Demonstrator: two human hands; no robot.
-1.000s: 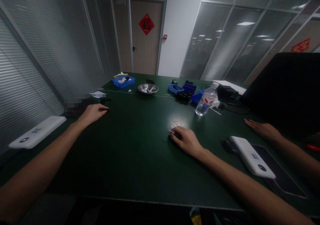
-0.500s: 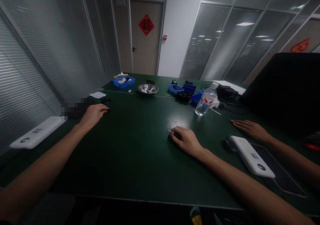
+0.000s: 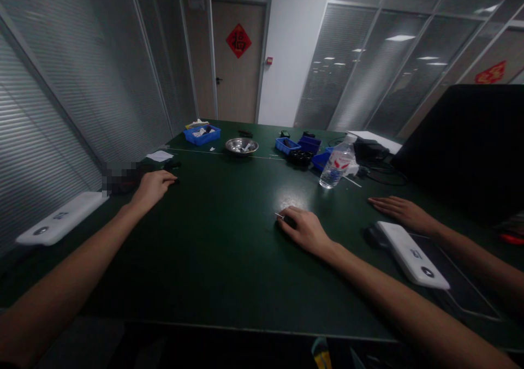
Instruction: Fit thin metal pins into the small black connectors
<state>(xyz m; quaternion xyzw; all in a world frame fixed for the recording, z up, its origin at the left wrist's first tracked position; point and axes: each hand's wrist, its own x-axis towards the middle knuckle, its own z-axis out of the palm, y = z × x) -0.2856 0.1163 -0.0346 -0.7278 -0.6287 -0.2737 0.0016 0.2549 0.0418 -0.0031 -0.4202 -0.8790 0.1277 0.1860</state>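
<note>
On the left of the green table, my left hand (image 3: 152, 188) rests with its fingers bent and pressed together. A small dark thing shows at its fingertips, too dim to name. Nearer the middle, my right hand (image 3: 305, 230) lies low on the tabletop, fingers curled in a pinch. A short, thin, pale stick (image 3: 279, 215) sticks out to the left from between thumb and forefinger. The rest of the stick is hidden by the fingers. Beyond my right hand stands a clear water bottle (image 3: 336, 164) with a red and white label.
A co-worker's hand (image 3: 403, 212) lies flat at the right, beyond a white power bank (image 3: 413, 257). Another white power bank (image 3: 61, 219) lies at the left edge. A metal bowl (image 3: 241, 152), a blue basket (image 3: 202, 138) and several blue bins stand at the back. A black monitor (image 3: 466, 156) blocks the right.
The co-worker's hand at the right has slid a little to the left. Both of my hands stay in the same place, with the same hold. The view has shifted very slightly.
</note>
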